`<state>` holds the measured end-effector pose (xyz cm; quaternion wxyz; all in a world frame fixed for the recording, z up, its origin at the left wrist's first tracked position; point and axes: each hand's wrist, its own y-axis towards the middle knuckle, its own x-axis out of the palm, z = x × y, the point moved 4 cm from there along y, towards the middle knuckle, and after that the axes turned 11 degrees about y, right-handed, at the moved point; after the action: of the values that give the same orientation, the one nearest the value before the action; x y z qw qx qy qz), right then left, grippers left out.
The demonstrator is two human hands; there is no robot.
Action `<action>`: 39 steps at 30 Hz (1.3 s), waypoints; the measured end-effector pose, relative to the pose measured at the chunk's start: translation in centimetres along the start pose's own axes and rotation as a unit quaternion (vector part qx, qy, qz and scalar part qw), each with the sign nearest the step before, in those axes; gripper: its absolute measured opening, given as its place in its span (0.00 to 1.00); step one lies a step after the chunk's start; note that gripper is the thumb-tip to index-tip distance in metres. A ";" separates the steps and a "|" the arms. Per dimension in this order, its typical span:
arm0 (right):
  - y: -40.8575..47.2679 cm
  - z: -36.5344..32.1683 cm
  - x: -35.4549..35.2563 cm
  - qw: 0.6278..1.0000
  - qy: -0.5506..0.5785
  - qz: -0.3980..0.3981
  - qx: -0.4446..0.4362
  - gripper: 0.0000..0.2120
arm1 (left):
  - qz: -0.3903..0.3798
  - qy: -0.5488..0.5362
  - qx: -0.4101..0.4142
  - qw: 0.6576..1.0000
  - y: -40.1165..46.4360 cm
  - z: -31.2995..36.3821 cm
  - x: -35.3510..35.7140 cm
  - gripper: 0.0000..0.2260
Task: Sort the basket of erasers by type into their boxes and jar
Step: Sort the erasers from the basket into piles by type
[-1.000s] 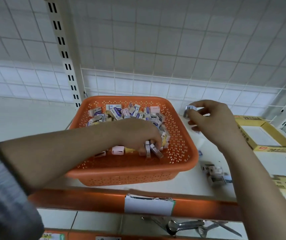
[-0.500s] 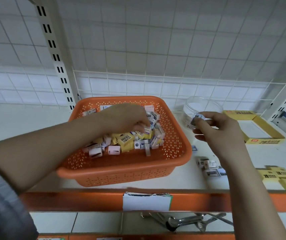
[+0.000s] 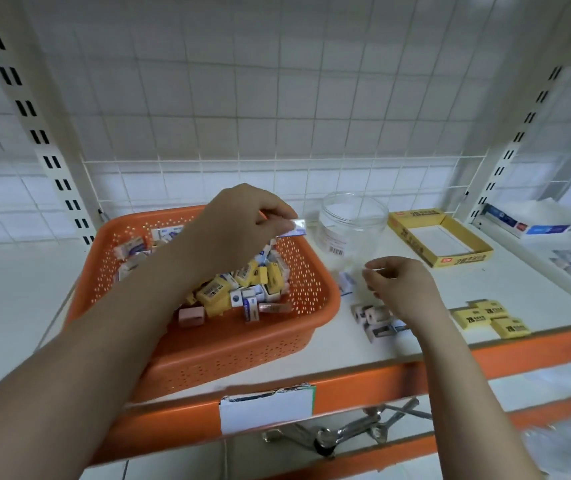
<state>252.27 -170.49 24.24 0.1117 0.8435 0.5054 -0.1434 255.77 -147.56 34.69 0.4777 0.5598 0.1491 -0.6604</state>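
The left hand point(image 3: 239, 226) was raised above the far right part of the orange basket point(image 3: 315, 289). Its grip was closed in a pinch: thumb and fingertips clamped one end of a white-wrapped eraser point(image 3: 294, 226), whose free end projected to the right, toward the clear jar point(image 3: 353, 223). The eraser was near the jar's rim but apart from it. The remaining fingers were curled inward.

Below this grip, the basket held a mixed heap of erasers point(image 3: 242, 289): yellow-sleeved, white-and-blue-sleeved and plain pink pieces, piled mostly against the far and middle area.

The right hand point(image 3: 401, 289) hovered over the shelf point(image 3: 17, 289), to the right of the basket and on the near side of the jar. Its fingers were loosely curled, with thumb and forefinger close together. Whether this grip held anything could not be determined; no object was visible between the fingertips.

Just left of the right hand, one white-and-blue eraser point(image 3: 346, 284) lay on the shelf beside the basket wall. Beneath the wrist lay a small cluster of white erasers point(image 3: 370, 317). To the right of the wrist, three yellow erasers point(image 3: 491, 317) lay together near the shelf's front edge. Beyond the hand, to the right of the jar, stood an open yellow box point(image 3: 412, 237) with a white floor.
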 end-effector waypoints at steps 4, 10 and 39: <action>-1.1 1.4 -4.1 0.998 0.020 0.047 -0.029 0.03 | 0.006 -0.064 -0.006 0.998 0.5 3.4 1.1 0.09; -2.8 6.1 -15.8 0.963 -0.022 0.259 -0.062 0.08 | 0.001 -0.183 0.010 0.983 3.3 12.2 6.4 0.03; 4.5 15.6 -30.8 0.963 0.095 0.234 -0.093 0.08 | -0.170 -0.058 0.059 0.982 23.8 32.0 27.6 0.10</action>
<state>240.42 -203.05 20.82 0.1716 0.9338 0.3137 0.0147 257.95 -195.61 28.89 0.3319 0.5144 0.1749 -0.7711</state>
